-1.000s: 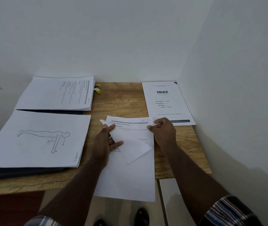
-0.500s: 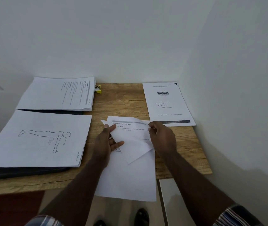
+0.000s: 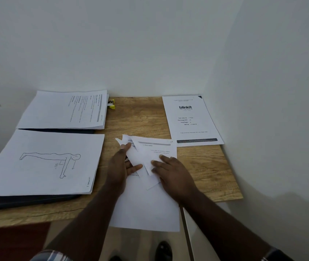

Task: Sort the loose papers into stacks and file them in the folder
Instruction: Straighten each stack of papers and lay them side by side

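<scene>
Count, head view. Worktop (image 3: 142, 117): 1. Paper stacks on the left: 2, the text stack (image 3: 65, 110) and the figure-drawing stack (image 3: 42, 162). Dark folder (image 3: 27, 201) under the near stack: 1. "blinkit" sheet (image 3: 191, 119): 1. Loose pile at centre (image 3: 146, 204): 1, sheet number not resolvable. Yellow clip (image 3: 111, 104): 1. Hands: 2, left (image 3: 119, 166), right (image 3: 172, 172).

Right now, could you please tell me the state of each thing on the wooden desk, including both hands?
White sheets in the centre: partly folded back, overhanging the desk's near edge.
Left hand: holds the sheets' left side.
Right hand: fingers rest on the turned-over page.
White figure-drawing sheet stack: flat, on a dark folder.
White text-page stack: flat.
White blinkit sheet: flat, face up.
</scene>
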